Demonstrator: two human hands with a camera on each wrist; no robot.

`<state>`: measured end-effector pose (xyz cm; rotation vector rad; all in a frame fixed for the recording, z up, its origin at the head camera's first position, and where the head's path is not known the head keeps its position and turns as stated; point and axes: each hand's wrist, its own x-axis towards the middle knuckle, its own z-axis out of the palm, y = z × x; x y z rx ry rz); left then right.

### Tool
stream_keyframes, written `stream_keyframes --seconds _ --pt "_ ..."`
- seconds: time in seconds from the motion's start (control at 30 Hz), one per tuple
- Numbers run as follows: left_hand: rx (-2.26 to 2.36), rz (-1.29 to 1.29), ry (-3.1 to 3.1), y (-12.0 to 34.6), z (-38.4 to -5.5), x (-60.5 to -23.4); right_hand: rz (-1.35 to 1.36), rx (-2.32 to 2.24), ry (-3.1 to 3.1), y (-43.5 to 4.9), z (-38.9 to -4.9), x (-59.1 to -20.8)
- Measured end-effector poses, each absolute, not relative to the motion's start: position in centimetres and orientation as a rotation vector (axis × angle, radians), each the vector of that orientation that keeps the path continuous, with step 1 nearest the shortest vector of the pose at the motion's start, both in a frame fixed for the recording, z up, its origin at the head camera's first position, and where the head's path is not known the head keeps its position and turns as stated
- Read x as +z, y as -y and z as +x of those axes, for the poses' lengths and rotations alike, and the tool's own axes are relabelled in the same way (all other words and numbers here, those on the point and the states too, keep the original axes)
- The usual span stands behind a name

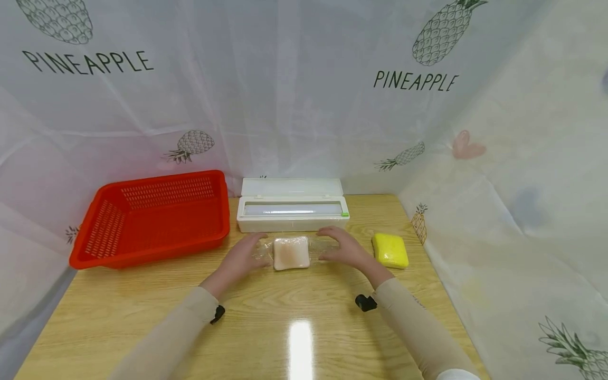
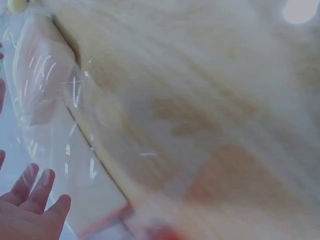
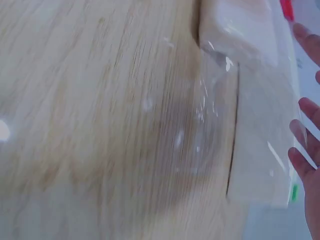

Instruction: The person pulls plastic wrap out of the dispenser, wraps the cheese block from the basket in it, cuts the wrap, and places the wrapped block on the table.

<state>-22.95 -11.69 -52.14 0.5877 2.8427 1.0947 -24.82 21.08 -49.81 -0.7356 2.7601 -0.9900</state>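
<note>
A pale, rounded square block with a tan middle lies on the table between both hands, under clear plastic film that spreads out past its left and right sides. My left hand is at the film's left end, and its fingers look spread and fairly straight in the left wrist view. At the right end is my right hand, its fingers apart beside the film. Just behind the block stands a white cling film dispenser, lid raised, with a roll inside.
On the left of the wooden table sits a red plastic basket with slotted walls. A yellow rounded block lies to the right, near the table's right edge. A pineapple-printed curtain hangs behind and beside the table.
</note>
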Motion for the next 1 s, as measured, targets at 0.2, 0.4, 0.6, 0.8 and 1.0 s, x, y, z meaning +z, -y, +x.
stream_keyframes --seconds 0.2,0.4,0.6,0.8,1.0 --pt "1.255 0.437 -2.780 13.0 -21.4 -52.4 -0.556 -1.288 -2.701 -23.7 -23.5 -50.6" --pt "1.455 0.228 -2.671 14.3 -19.7 -53.3 -0.496 -1.499 -2.587 -25.6 -21.6 -51.9" --pt "1.620 0.159 -2.516 14.4 -18.3 -54.2 -0.535 -1.616 -2.495 -26.1 -19.9 -53.4" --pt "1.750 0.269 -2.412 12.9 -17.9 -54.6 -0.606 -1.616 -2.508 -24.6 -18.9 -52.3" --pt "1.664 0.297 -2.497 11.7 -18.1 -55.0 -0.541 -1.589 -2.504 -23.5 -18.9 -51.6"
